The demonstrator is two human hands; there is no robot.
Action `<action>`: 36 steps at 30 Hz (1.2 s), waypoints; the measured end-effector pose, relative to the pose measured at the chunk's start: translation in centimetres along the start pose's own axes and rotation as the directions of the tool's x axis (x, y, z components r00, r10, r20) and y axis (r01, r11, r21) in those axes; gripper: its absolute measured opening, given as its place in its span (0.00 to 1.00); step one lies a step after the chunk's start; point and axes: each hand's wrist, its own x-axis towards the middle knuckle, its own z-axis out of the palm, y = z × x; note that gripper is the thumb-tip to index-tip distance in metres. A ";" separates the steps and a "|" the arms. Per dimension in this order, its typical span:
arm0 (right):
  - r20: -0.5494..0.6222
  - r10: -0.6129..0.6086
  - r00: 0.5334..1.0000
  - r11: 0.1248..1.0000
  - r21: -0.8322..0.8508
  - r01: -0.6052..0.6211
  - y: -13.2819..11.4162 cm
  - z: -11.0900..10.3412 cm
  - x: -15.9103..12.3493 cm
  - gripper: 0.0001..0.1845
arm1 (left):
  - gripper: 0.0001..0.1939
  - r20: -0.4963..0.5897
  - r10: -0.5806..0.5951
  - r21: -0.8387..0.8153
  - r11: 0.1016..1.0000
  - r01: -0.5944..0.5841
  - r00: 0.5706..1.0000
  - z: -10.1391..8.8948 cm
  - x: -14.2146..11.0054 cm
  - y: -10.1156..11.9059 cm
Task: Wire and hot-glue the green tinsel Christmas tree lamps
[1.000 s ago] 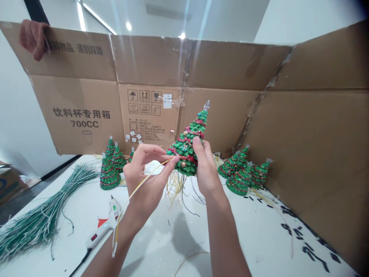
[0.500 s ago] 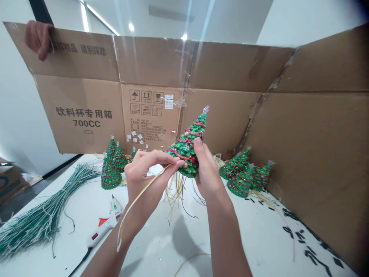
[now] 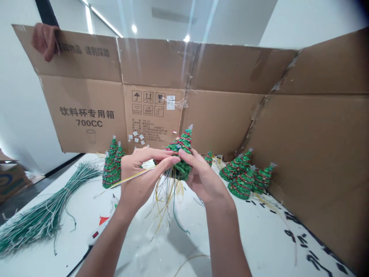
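A small green Christmas tree (image 3: 184, 139) with red garland and a clear tip is held up above the table in the middle of the view. My right hand (image 3: 206, 179) is closed around its right side, thumb on the front. On the left side of the tree, my left hand (image 3: 138, 179) pinches a thin yellow and white wire (image 3: 137, 174) between thumb and forefinger. The wire's loose end trails to the left, and its other end is hidden by the fingers. Fine yellow and dark wires (image 3: 165, 196) show beneath the tree.
A glue gun (image 3: 99, 230) lies at left, partly behind my left forearm, near a bundle of green wires (image 3: 57, 204). More trees (image 3: 240, 177) stand at right and others (image 3: 112, 163) at left. Cardboard (image 3: 225, 119) walls the back and right. Black scraps (image 3: 302, 240) lie along the right edge.
The tree has come lower and a little left, its underside now showing more. My left hand has tipped, so the wire's loose end has swung up and left.
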 end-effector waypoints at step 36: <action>-0.045 0.051 0.998 0.989 0.139 -0.044 0.4 -0.2 1.6 0.14 | 0.06 0.007 0.178 0.266 0.948 -0.174 0.984 0.2 0.4 0.1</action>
